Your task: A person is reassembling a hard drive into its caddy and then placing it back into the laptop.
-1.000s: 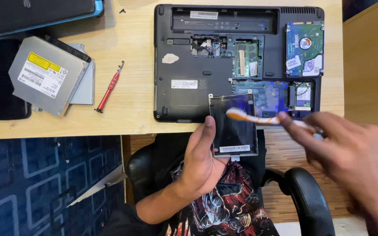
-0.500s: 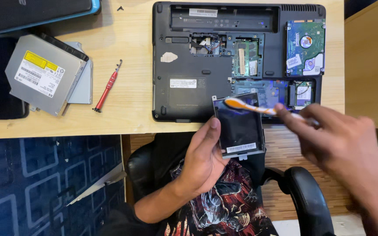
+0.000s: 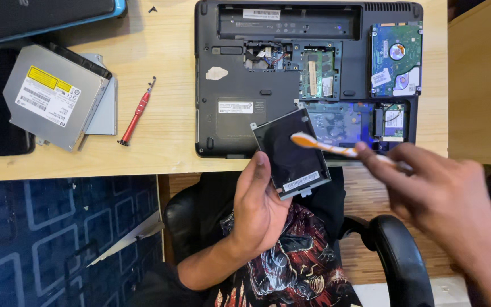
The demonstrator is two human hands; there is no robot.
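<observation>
Since half a second ago the toothbrush (image 3: 336, 149) has slid down and left across the black cover (image 3: 291, 153), its orange-and-white head now resting near the cover's upper middle instead of at its top edge, and the cover itself has tipped a little more to the right. Left hand (image 3: 259, 207) holds the cover from below, thumb laid along its left edge, the rest of the fingers hidden behind it; that grip is pinching the cover, which is raised above the table's (image 3: 160, 153) front edge and overlaps the lower rim of the open laptop (image 3: 240, 85). Right hand (image 3: 439, 196) is blurred, its grip pressed together on the toothbrush handle, bristle end touching the cover's dark face. A white barcode label sits near the cover's lower right corner. Behind it the laptop lies bottom-up on the table, with its memory bay uncovered and a hard drive (image 3: 396, 59) showing its green board in the upper right corner. Well to the left lies a red screwdriver (image 3: 136, 112), and beyond that a silver optical drive (image 3: 55, 96) with a yellow label, resting on another flat grey piece. A black office chair (image 3: 399, 256) is under the person.
</observation>
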